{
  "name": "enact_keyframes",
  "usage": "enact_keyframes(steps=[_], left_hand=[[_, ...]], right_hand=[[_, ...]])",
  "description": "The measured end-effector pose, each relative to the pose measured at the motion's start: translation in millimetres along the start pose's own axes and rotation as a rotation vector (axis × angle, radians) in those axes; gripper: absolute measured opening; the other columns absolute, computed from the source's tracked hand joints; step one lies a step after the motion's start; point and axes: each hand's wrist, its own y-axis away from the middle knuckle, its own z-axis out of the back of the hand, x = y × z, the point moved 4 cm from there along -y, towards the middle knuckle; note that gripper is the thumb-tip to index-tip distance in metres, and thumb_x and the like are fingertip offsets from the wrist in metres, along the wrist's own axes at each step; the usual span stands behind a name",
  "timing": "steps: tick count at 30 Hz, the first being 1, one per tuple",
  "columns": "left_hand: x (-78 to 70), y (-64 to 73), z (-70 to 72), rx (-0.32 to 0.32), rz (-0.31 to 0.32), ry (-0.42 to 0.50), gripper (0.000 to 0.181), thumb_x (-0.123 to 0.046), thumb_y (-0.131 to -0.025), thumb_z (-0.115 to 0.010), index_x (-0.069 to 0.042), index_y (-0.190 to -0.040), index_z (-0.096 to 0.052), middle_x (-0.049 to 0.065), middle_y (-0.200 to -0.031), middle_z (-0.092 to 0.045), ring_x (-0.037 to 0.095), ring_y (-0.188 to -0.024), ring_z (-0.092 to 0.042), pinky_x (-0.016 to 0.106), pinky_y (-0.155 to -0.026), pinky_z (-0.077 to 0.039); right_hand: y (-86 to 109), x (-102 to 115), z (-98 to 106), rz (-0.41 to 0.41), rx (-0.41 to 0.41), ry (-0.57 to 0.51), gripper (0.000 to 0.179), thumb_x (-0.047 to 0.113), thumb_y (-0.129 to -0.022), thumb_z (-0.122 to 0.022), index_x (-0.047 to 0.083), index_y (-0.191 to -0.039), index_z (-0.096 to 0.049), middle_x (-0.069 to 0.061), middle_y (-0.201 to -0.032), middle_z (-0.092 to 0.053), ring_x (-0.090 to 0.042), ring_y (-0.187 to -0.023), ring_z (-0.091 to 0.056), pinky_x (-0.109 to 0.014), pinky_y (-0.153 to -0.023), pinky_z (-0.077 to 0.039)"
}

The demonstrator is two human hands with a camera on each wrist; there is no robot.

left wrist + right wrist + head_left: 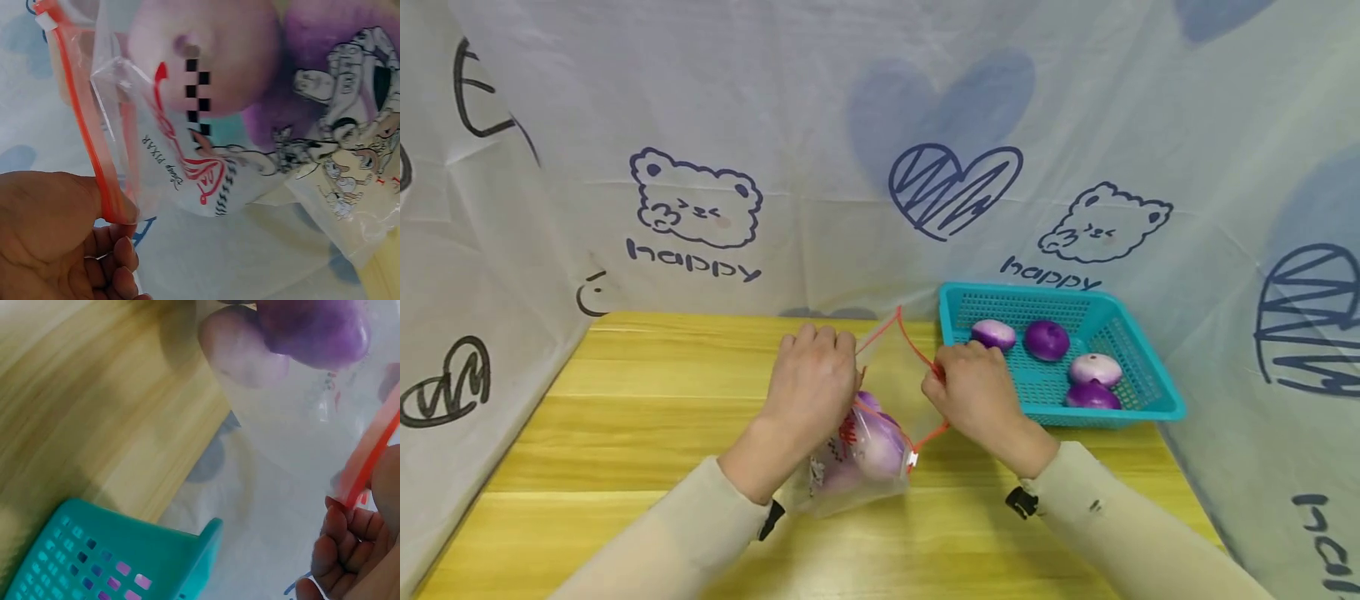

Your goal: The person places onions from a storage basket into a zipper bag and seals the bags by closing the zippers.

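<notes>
A clear zip bag point(850, 496) with a red zip strip and printed cartoon figures hangs between both hands, its mouth spread apart. Inside it are purple-and-white onions point(206, 56), seen through the plastic in all views. My left hand point(815, 379) pinches the bag's red-edged rim on one side, thumb against curled fingers. On the opposite side, my right hand point(976, 390) pinches the rim in the same way, as the right wrist view shows. A white slider point(912, 459) sits at the near corner of the zip.
A teal plastic basket point(1150, 367) with perforated walls stands at the back right, just beyond the right hand, with several onions point(1047, 340) in it. The wooden table point(647, 400) meets a white printed cloth point(820, 108) behind and at the sides.
</notes>
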Motion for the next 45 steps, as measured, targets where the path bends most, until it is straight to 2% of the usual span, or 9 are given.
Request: enact_keyframes(steps=[5,11,19,22,26,29,32,38,45], left_hand=[[3.4,1.7,-6.3,-0.001,-0.005,0.012,0.038,-0.031,-0.087,-0.085,-0.003,-0.083,-0.058,0.008,-0.073,-0.056,0.028,-0.069,-0.049,0.037,-0.058,-0.037],[6.0,4.2,-7.2,-0.003,0.025,0.051,0.035,-0.026,-0.087,-0.083,-0.003,-0.081,-0.057,0.009,-0.072,-0.054,0.029,-0.068,-0.048,0.039,-0.058,-0.037],[4.2,5.3,-4.4,-0.041,0.032,0.093,0.03,-0.02,-0.089,-0.079,-0.003,-0.078,-0.057,0.007,-0.068,-0.05,0.026,-0.063,-0.044,0.037,-0.055,-0.033],[3.5,6.0,-4.9,-0.045,0.033,0.103,0.028,-0.019,-0.09,-0.078,-0.003,-0.078,-0.057,0.007,-0.068,-0.051,0.026,-0.063,-0.045,0.037,-0.055,-0.034],[3.2,7.6,-5.2,-0.061,0.036,0.112,0.028,-0.018,-0.09,-0.077,-0.003,-0.077,-0.056,0.007,-0.067,-0.05,0.027,-0.063,-0.046,0.039,-0.054,-0.037],[3.0,8.9,-4.7,-0.071,0.038,0.114,0.029,-0.018,-0.09,-0.078,-0.004,-0.077,-0.056,0.007,-0.067,-0.05,0.028,-0.063,-0.046,0.039,-0.054,-0.037],[2.2,10.1,-3.6,-0.082,0.035,0.112,0.031,-0.019,-0.089,-0.079,-0.004,-0.076,-0.055,0.006,-0.066,-0.049,0.027,-0.062,-0.045,0.038,-0.053,-0.036],[-0.2,11.3,-1.5,-0.111,0.036,0.111,0.03,-0.016,-0.088,-0.078,-0.004,-0.074,-0.054,0.006,-0.065,-0.047,0.027,-0.061,-0.044,0.036,-0.052,-0.035],[0.0,13.2,-1.9,-0.079,0.056,0.128,0.027,-0.014,-0.092,-0.071,-0.004,-0.074,-0.054,0.006,-0.065,-0.047,0.028,-0.062,-0.045,0.037,-0.054,-0.038]], right_hand=[[0.2,-1,-5,-0.004,-0.037,0.028,0.024,0.016,-0.087,-0.067,0.013,-0.069,-0.052,-0.005,-0.069,-0.058,-0.034,-0.075,-0.057,-0.046,-0.068,-0.042],[1.1,-1,-8,0.032,-0.049,0.027,0.022,0.017,-0.088,-0.066,0.013,-0.071,-0.053,-0.005,-0.069,-0.058,-0.033,-0.074,-0.056,-0.045,-0.067,-0.042],[-0.7,-7,8,0.207,-0.191,-0.018,0.013,0.015,-0.089,-0.069,0.007,-0.079,-0.065,-0.006,-0.074,-0.064,-0.032,-0.076,-0.056,-0.048,-0.071,-0.045],[-6.3,-18,19,0.243,-0.203,0.006,0.013,0.016,-0.092,-0.067,0.005,-0.085,-0.068,-0.008,-0.079,-0.068,-0.033,-0.079,-0.058,-0.047,-0.072,-0.044],[-17.2,-41,29,0.238,-0.158,0.05,0.012,0.014,-0.095,-0.064,0.006,-0.087,-0.067,-0.008,-0.08,-0.067,-0.032,-0.08,-0.055,-0.043,-0.07,-0.04],[-22.8,-59,28,0.233,-0.099,0.099,0.009,0.013,-0.095,-0.067,0.006,-0.09,-0.069,-0.009,-0.083,-0.067,-0.032,-0.082,-0.056,-0.043,-0.07,-0.04],[-24.4,-74,20,0.24,-0.023,0.167,0.011,0.014,-0.094,-0.071,0.004,-0.097,-0.07,-0.011,-0.09,-0.069,-0.033,-0.087,-0.058,-0.045,-0.074,-0.044],[-22.5,-100,-6,0.258,0.124,0.282,0.028,0.02,-0.093,-0.075,0.002,-0.114,-0.07,-0.016,-0.108,-0.071,-0.035,-0.101,-0.059,-0.048,-0.082,-0.047],[-19.2,-119,-26,0.285,0.242,0.371,0.052,0.031,-0.091,-0.082,0.002,-0.13,-0.065,-0.016,-0.122,-0.067,-0.038,-0.115,-0.057,-0.055,-0.094,-0.048]])
